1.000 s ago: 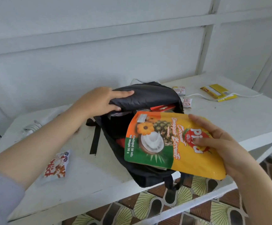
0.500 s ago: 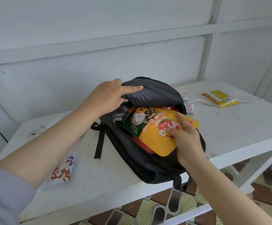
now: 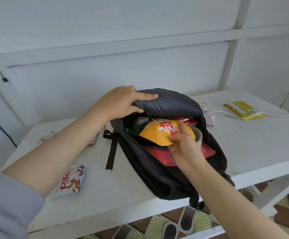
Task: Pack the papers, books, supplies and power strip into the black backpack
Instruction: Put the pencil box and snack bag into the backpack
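Observation:
The black backpack lies open on the white table. My left hand grips its raised top flap and holds it up. My right hand pinches the lower edge of a yellow snack pouch, which sits mostly inside the bag's opening. Under the pouch a red flat item shows, and a roll of tape lies beside my fingers. The deeper contents are hidden.
A white snack packet lies on the table at the left. At the back right are a yellow box, a white cable and small sachets. Another wrapped item peeks out behind my left forearm. Patterned floor shows below.
My right hand has pushed the yellow pouch from outside the bag down into the opening. My left hand has kept the flap lifted.

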Tool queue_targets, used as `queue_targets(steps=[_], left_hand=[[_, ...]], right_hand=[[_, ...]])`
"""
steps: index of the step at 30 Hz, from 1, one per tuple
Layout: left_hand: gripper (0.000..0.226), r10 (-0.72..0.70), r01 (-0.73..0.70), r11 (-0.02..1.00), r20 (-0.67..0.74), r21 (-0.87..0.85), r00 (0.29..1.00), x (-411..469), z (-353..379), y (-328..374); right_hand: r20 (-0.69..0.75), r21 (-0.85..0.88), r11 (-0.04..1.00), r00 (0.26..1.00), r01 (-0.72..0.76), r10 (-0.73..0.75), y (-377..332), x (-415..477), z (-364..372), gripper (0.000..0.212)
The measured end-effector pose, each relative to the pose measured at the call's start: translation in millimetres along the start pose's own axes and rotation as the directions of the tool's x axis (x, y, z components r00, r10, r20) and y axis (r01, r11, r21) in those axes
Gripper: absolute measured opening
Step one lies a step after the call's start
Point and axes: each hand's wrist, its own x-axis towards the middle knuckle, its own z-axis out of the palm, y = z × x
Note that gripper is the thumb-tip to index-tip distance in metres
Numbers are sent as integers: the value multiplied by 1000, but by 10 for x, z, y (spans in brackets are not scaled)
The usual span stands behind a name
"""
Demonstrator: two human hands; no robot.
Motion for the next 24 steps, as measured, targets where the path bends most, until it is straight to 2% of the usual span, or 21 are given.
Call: queue_targets(steps=[3, 6, 10, 12, 14, 16, 20, 22, 24], left_hand=[[60, -8, 8, 1000, -27, -4, 1000, 12, -4, 3], [58, 5, -5, 1000, -49, 3, 999, 22, -17, 24], [57, 6, -6, 1000, -55, -1, 998, 18, -17, 43], [56, -1, 1, 1000, -52, -1, 999, 2, -7, 38], [58, -7, 7, 1000, -32, -6, 999, -16, -5, 31], [59, -18, 18, 999, 11, -36, 1000, -25, -16, 25], [57, -31, 37, 991, 52, -131, 998, -10, -68, 44], [55, -30, 36, 989, 50, -140, 998, 6, -84, 66], [54, -27, 33, 990, 42, -136, 999, 14, -79, 73]], right_hand=[[-10, 202, 979, 1000, -26, 29, -7, -48, 9, 70], [-12, 229, 971, 998, -63, 68, 46, -18, 108, 72], [3, 2, 994, 994, -107, 107, 218, 183, 266, 83], [-20, -256, 962, 995, -96, 94, 288, 323, 298, 86], [-13, -610, 791, 999, -41, 42, 333, 422, 280, 85], [31, -817, 576, 1000, 23, 3, 350, 456, 260, 80], [116, -945, 294, 987, 144, -111, 332, 480, 313, 53], [155, -961, 206, 975, 186, -158, 335, 518, 366, 39], [166, -966, 169, 973, 194, -163, 358, 589, 416, 31]])
